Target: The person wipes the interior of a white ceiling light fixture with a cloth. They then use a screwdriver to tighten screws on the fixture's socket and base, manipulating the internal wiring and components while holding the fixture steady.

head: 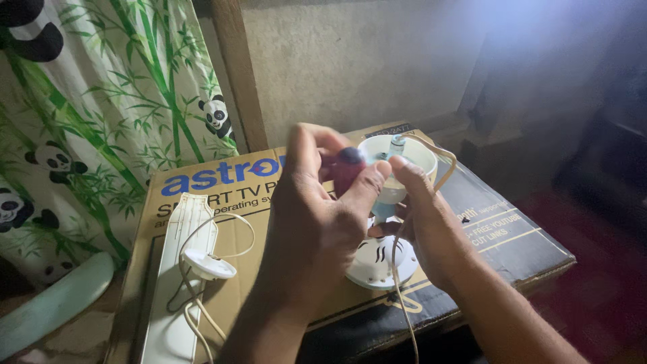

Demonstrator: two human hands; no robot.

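**Two hands working a screwdriver into a small white cup-shaped part**

Forearms are reaching up from the bottom edge, meeting over a flattened cardboard box (222, 283) that is serving as a work surface. Left hand (317, 216) is closing its fingers around a screwdriver with a dark red handle (345, 168), the thumb pressing along the handle's side; the shaft itself is hidden behind the fingers. Right hand (421, 216) is curling around a white cup-shaped housing (397, 158), gripping it from below and holding it raised above the box, open side facing up. A cream cord (404, 296) is trailing from the housing down past the right wrist. Just under both hands a round white cover with vent slots (381, 263) is lying on the box. Farther left, a long white fan blade (178, 269) is resting flat with a small white cap and looped wire (209, 264) sitting on it. Beyond the box's left side a panda-and-bamboo curtain (101, 101) is hanging.
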